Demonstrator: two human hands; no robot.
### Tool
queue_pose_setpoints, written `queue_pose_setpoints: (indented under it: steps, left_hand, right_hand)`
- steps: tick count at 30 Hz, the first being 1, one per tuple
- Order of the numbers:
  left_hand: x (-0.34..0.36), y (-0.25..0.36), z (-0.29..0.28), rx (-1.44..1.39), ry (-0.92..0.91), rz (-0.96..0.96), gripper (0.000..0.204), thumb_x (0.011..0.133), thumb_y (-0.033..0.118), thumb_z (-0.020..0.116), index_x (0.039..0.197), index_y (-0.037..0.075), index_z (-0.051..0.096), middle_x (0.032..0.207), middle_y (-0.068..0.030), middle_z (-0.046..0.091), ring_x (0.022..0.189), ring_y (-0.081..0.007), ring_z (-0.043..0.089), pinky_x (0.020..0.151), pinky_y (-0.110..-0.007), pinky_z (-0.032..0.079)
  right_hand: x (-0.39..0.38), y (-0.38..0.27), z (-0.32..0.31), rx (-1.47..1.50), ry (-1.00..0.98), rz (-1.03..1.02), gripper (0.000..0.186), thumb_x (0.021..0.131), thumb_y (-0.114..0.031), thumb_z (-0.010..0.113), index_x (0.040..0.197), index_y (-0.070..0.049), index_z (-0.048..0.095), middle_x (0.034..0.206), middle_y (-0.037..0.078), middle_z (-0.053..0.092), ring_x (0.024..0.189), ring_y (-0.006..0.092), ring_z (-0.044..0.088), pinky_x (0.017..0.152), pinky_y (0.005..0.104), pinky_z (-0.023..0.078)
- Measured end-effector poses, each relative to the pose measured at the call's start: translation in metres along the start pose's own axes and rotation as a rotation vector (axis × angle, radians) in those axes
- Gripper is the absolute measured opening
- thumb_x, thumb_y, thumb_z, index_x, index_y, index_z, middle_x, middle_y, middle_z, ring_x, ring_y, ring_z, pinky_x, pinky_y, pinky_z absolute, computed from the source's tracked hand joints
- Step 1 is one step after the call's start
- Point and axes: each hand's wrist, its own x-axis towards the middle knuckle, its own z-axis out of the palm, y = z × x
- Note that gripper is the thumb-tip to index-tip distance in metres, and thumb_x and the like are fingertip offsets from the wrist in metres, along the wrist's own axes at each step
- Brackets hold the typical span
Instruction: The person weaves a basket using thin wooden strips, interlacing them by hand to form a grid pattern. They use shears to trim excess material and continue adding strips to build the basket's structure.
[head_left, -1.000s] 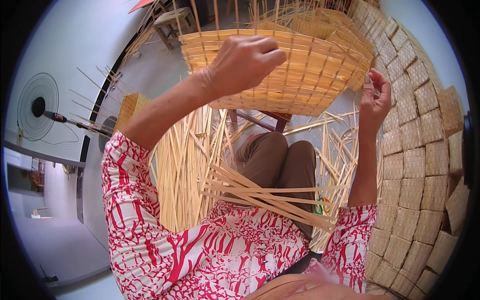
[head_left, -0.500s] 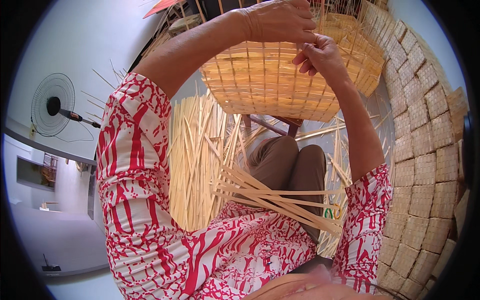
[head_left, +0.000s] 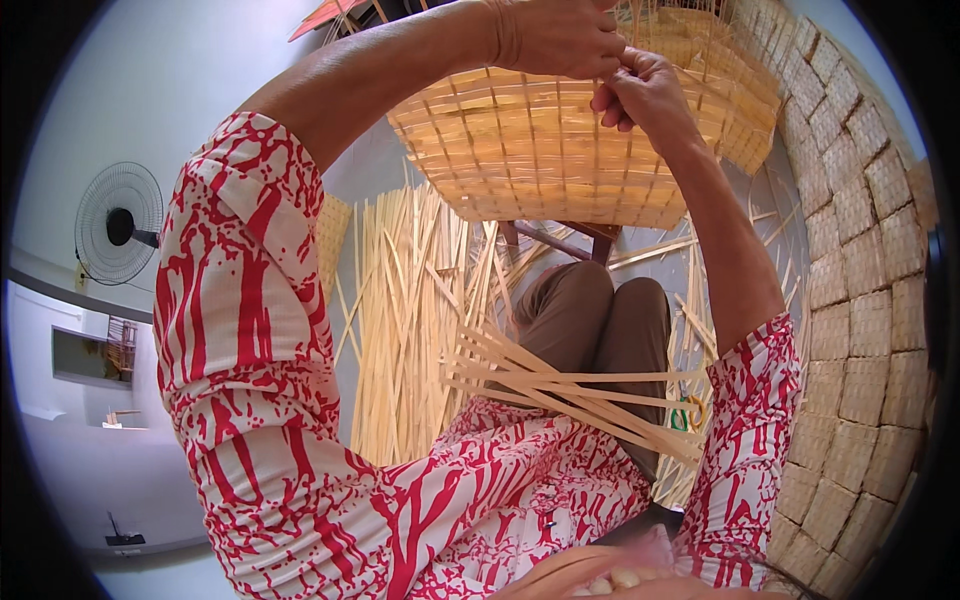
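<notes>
A partly woven basket [head_left: 545,160] of pale, flat bamboo-like strips stands in front of me at the top of the view, upright strips rising above its weave. Across its upper edge reaches my left hand [head_left: 560,38], fingers bent and closed; its fingertips are partly hidden. Just right of it and touching or nearly so, my right hand [head_left: 642,95] pinches with its thumb and forefinger, the other fingers curled. Whatever thin piece lies between them is too small to make out. Several loose strips [head_left: 570,385] lie across my lap.
A heap of long strips [head_left: 400,320] covers the floor at left. Stacked woven pieces [head_left: 850,330] line the right side. Another woven piece [head_left: 755,110] stands behind the basket. A dark wooden stool [head_left: 570,240] shows beneath it. At far left is a fan [head_left: 118,222].
The whole view has shifted slightly, so the basket sits a little higher. Both hands stay close together at its upper edge, the left bent a bit farther over.
</notes>
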Motion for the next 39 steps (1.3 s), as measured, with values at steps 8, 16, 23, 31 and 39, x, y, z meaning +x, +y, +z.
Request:
queue_pose_setpoints:
  steps: [8, 16, 23, 31, 39]
  left_hand:
    - [0.011, 0.035, -0.027, 0.181, -0.457, -0.167, 0.021, 0.084, 0.03, 0.065, 0.067, 0.02, 0.072, 0.068, 0.0013, 0.069, 0.073, -0.0136, 0.064, 0.08, -0.042, 0.035]
    - [0.044, 0.07, 0.019, -0.019, -0.331, -0.858, 0.024, 0.083, 0.039, 0.069, 0.08, 0.016, 0.075, 0.073, -0.0018, 0.071, 0.074, -0.0178, 0.068, 0.086, -0.047, 0.041]
    - [-0.029, 0.138, -0.013, -0.268, 0.194, -1.294, 0.018, 0.093, 0.021, 0.064, 0.101, 0.006, 0.069, 0.089, -0.0093, 0.07, 0.079, -0.0336, 0.069, 0.069, -0.042, 0.055]
    - [-0.047, 0.185, 0.013, -0.557, 0.488, -1.559, 0.024, 0.095, 0.027, 0.065, 0.099, 0.005, 0.074, 0.087, -0.0136, 0.072, 0.077, -0.0321, 0.069, 0.067, -0.04, 0.053]
    - [-0.032, 0.194, 0.04, -1.592, 0.688, -1.571, 0.033, 0.101, 0.03, 0.062, 0.104, -0.001, 0.073, 0.086, -0.0066, 0.074, 0.077, -0.015, 0.069, 0.068, -0.03, 0.054]
  right_hand:
    - [0.017, 0.011, 0.014, 0.003, 0.013, -0.05, 0.028, 0.097, -0.03, 0.064, 0.078, -0.008, 0.063, 0.061, 0.004, 0.064, 0.049, 0.0133, 0.061, 0.044, 0.028, 0.048]
    - [0.03, 0.03, -0.013, -0.044, 0.05, -0.076, 0.032, 0.096, -0.035, 0.066, 0.081, -0.008, 0.064, 0.06, 0.003, 0.063, 0.045, 0.0091, 0.056, 0.039, 0.0247, 0.043]
    - [0.006, -0.003, -0.004, -0.143, 0.054, -0.025, 0.018, 0.1, -0.019, 0.06, 0.105, -0.003, 0.067, 0.07, 0.005, 0.07, 0.051, 0.0068, 0.062, 0.042, 0.0211, 0.047]
    - [-0.004, -0.013, -0.004, -0.195, 0.053, 0.033, 0.021, 0.101, -0.019, 0.059, 0.11, 0.0, 0.066, 0.073, 0.006, 0.069, 0.051, 0.0073, 0.06, 0.045, 0.0205, 0.047]
    - [-0.006, -0.018, 0.003, -0.184, 0.081, 0.032, 0.021, 0.101, -0.017, 0.06, 0.11, 0.0, 0.066, 0.072, 0.007, 0.069, 0.051, 0.0082, 0.06, 0.045, 0.0214, 0.047]
